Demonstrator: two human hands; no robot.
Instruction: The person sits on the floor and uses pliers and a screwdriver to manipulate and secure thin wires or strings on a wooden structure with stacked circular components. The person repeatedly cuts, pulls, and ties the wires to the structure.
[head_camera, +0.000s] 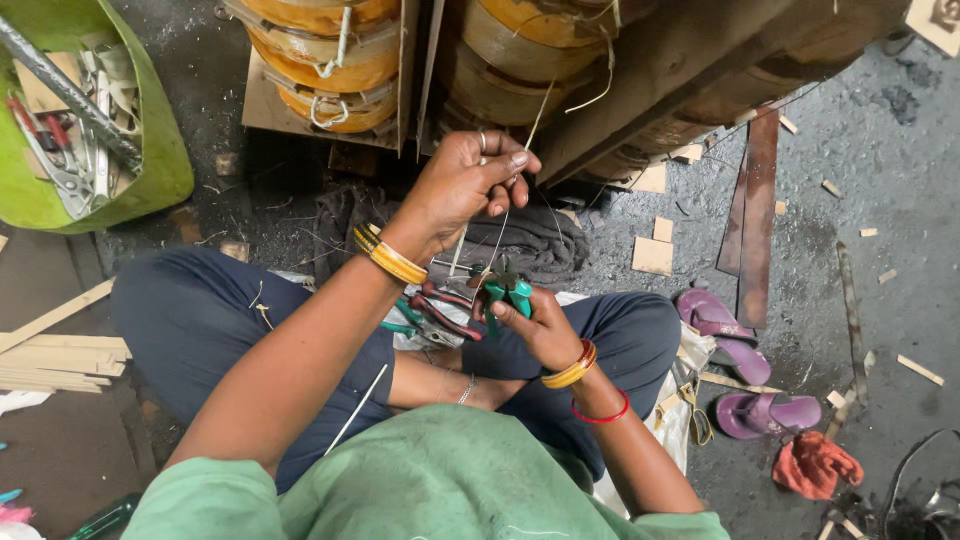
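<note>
- The left hand (470, 185) is raised in front of the large wound coils, its fingers pinched shut on a thin pale string (500, 225) that runs up towards the orange-brown tape-wrapped coil (520, 40) and down towards the lap.
- The right hand (545, 325) sits lower, just above the crossed legs, its fingers wrapped closed around the green-handled pliers (508, 292) (the jaws point up towards the string, but whether they bite it cannot be told).
- Both wrists carry yellow bangles; the right one also has a thin red band.
- A pair of red-handled pliers (445, 315) lies on the lap, just left of the green-handled tool.
- A green fabric bag (165, 150) with metal tools inside stands at the upper left on the dark floor.
- A crumpled grey cloth (540, 240) lies on the floor under the coils, behind the hands.
- Purple sandals (735, 345) rest to the right, with an orange rag (815, 465) near them.
- Pale wooden strips (50, 355) are stacked at the left edge.
</note>
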